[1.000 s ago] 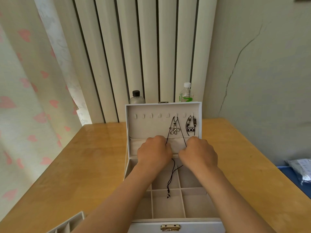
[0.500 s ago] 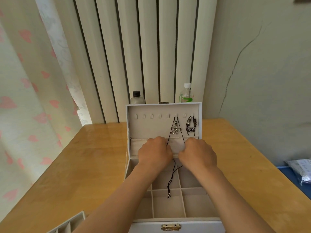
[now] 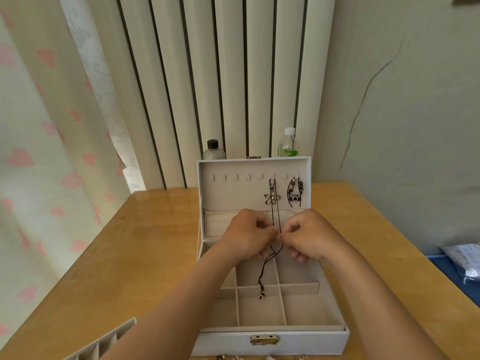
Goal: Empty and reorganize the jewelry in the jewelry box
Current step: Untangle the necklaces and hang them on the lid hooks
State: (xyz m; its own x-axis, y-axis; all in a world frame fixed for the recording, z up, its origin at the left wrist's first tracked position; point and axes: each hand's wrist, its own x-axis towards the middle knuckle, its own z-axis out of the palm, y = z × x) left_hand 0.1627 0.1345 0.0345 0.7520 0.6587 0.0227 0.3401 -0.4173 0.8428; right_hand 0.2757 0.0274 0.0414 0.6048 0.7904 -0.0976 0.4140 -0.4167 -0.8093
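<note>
Jewelry box (image 3: 311,341) – white, on the near middle of the table (image 3: 155,242), lid (image 3: 233,193) standing upright at the far side. A brass clasp (image 3: 264,339) sits on the near wall. The beige compartments (image 3: 259,310) in the base show nothing lying in them.

Inside the lid: a row of small hooks (image 3: 235,177) and below it a gathered pocket (image 3: 220,222). Flower pendant (image 3: 272,198) hangs from a hook right of centre on a thin black cord (image 3: 265,271). Just right of it hangs a beaded piece with a camera charm (image 3: 295,198).

The cord's two strands run straight down from the hook to the hands. Left hand (image 3: 248,237) and right hand (image 3: 305,236) meet knuckle to knuckle in front of the pocket, above the far compartments. Both have fingers curled, thumb and forefinger tips pinching the cord at nearly the same spot. Below the hands the loose tail dangles into the box – its small end beads hang over a middle divider.

Behind the lid, two bottles by the wall panels: black-capped bottle (image 3: 213,150) on the left, white-capped bottle (image 3: 288,145) with a green label on the right. A divided tray (image 3: 104,344) juts in at the near left corner. A heart-print curtain (image 3: 39,152) hangs at left. Far right, a plastic bag (image 3: 465,261) rests on something blue. Small metal pieces at the near edge are too cut off to tell.
</note>
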